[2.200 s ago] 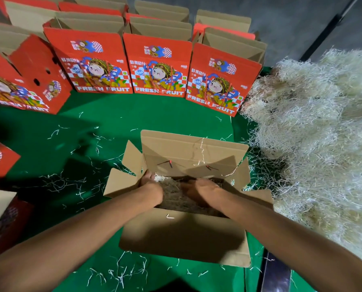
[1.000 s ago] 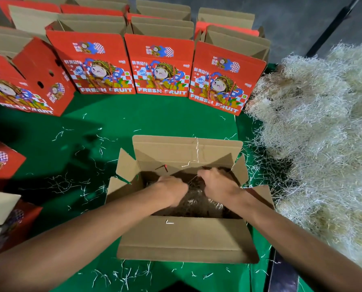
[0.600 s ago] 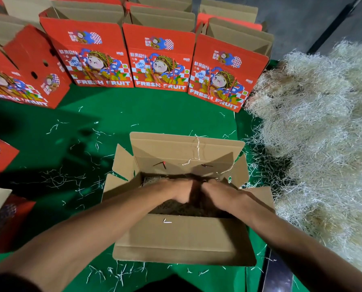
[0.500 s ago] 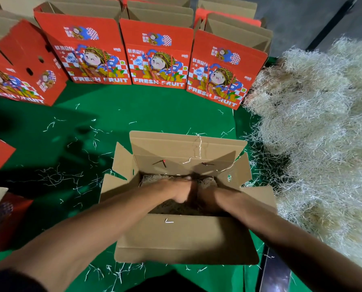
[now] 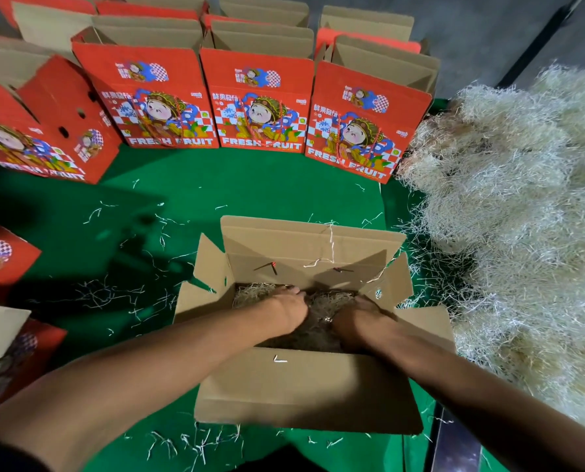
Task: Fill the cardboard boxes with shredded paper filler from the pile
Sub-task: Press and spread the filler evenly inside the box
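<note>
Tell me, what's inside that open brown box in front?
Inside the open box lies shredded paper filler, with the left hand and right hand pressed into it. The box's bottom is covered, so it cannot be seen.

A green cloth (image 5: 250,195) covers the surface. On it stand an open box (image 5: 304,390), a row of red boxes (image 5: 260,103) behind, and a shred pile (image 5: 522,216) at right. Loose shreds (image 5: 114,294) lie scattered.
</note>
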Motion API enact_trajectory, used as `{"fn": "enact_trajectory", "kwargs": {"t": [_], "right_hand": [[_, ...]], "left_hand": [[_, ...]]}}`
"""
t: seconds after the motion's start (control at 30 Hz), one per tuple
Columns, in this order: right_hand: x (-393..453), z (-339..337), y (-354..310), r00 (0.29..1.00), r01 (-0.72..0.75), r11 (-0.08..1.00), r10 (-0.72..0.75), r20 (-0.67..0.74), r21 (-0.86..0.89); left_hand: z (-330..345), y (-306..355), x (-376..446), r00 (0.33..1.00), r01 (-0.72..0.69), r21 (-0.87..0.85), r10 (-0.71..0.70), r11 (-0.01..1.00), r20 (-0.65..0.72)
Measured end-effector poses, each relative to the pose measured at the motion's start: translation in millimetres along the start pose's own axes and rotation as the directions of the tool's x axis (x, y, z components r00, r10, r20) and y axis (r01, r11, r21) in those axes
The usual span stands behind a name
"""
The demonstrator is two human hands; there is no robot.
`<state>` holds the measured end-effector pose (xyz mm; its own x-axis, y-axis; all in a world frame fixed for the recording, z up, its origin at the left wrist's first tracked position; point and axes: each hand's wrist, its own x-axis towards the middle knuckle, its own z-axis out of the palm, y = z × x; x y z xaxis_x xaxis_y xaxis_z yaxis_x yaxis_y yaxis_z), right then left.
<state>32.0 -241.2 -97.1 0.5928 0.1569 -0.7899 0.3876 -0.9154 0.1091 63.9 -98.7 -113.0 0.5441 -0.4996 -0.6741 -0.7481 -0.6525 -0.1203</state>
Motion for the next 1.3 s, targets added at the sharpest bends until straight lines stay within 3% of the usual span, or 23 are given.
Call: {"fn": "enact_trajectory", "kwargs": {"t": [0.1, 0.2, 0.33, 0.4, 0.63, 0.8, 0.9, 1.0, 1.07, 1.13, 1.2, 1.3], "right_hand": [[-4, -4, 9, 0.988, -0.015, 0.991, 0.036, -0.153, 0.133], [4, -8, 11, 0.943, -0.023, 0.984, 0.08, -0.323, 0.177], [22, -3, 8, 0.965, -0.081, 0.981, 0.121, -0.234, 0.175], [29, 2, 8, 0.974, -0.093, 0.985, 0.121, -0.191, 0.149], [37, 12, 13, 0.984, -0.087, 0.996, 0.084, -0.154, -0.016], [34, 6, 13, 0.986, -0.149, 0.989, 0.147, -0.073, -0.025], [21, -1, 8, 0.968, -0.081, 0.997, 0.081, -0.237, 0.009], [14, 0, 4, 0.894, 0.04, 0.999, -0.041, -0.447, -0.011], [17, 3, -5, 0.928, 0.135, 0.981, -0.076, -0.364, 0.139], [22, 7, -16, 0.994, 0.079, 0.939, -0.049, -0.097, 0.334], [26, 9, -17, 0.992, -0.029, 0.937, -0.016, 0.125, 0.348], [21, 10, -6, 0.986, -0.083, 0.953, 0.035, 0.166, 0.293]], "left_hand": [[-10, -6, -5, 0.995, -0.033, -0.101, 0.023, 0.994, -0.096], [-14, -4, -3, 0.969, -0.104, -0.015, 0.098, 0.994, -0.226], [-2, 3, 6, 0.993, -0.113, -0.054, 0.111, 0.992, -0.046], [9, -1, 13, 0.996, -0.089, 0.024, 0.089, 0.996, -0.011], [24, -10, 19, 0.996, -0.07, 0.117, 0.076, 0.991, -0.046], [18, -16, 1, 0.997, -0.069, 0.046, 0.07, 0.997, -0.03], [12, -20, -17, 0.988, -0.075, -0.048, 0.067, 0.996, -0.141], [15, -26, -29, 0.959, 0.041, -0.203, -0.096, 0.978, -0.266], [17, -27, -33, 0.961, 0.129, -0.261, -0.186, 0.957, -0.204], [22, -29, -33, 0.981, 0.169, -0.316, -0.19, 0.934, -0.036], [29, -34, -31, 0.978, 0.198, -0.243, -0.176, 0.949, 0.109], [33, -37, -29, 0.963, 0.201, -0.067, -0.184, 0.977, 0.199]]}}
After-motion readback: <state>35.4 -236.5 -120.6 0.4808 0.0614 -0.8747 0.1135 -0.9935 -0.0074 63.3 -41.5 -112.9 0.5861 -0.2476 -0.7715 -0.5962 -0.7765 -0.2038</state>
